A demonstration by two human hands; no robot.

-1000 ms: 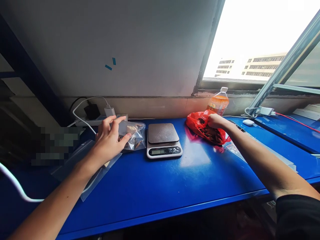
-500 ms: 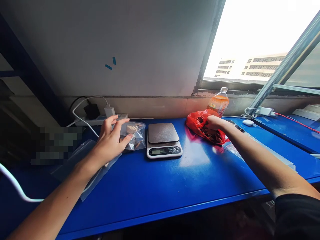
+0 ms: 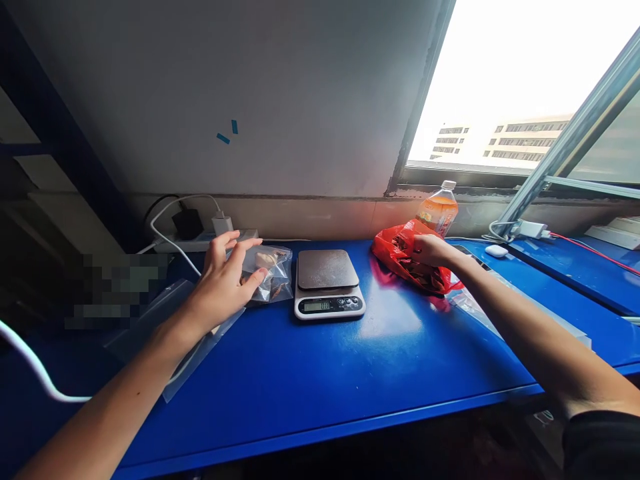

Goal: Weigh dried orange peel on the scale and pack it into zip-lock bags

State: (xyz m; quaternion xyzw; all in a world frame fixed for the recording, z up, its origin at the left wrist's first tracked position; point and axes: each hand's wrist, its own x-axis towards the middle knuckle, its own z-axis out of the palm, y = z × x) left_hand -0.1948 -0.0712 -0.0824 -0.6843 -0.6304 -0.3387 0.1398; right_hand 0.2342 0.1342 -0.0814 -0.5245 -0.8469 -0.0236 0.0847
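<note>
My left hand [image 3: 227, 270] is open, fingers spread, over a clear plastic bag [image 3: 281, 272] that holds pale and brown pieces. Whether the hand touches this bag I cannot tell. A white kitchen scale [image 3: 330, 305] with a metal top plate [image 3: 327, 268] stands between my hands, nothing on the plate. Its small display is lit, too small to read surely. My right hand [image 3: 431, 251] reaches into an open red plastic bag [image 3: 387, 250] with dark brown contents. Its fingers are curled and partly hidden, so what they grip is not visible.
Behind the red bag stands a bottle of orange drink [image 3: 440, 208]. Flat clear bags [image 3: 145, 320] lie beneath my left forearm, and another clear bag [image 3: 480, 310] is under my right. Chargers and a power strip [image 3: 193, 244] line the wall. A white earbud case [image 3: 496, 251] sits farther right.
The camera view has shifted slightly. My right hand has lifted a little within the red bag's opening, while my left hand keeps its place over the clear bag.
</note>
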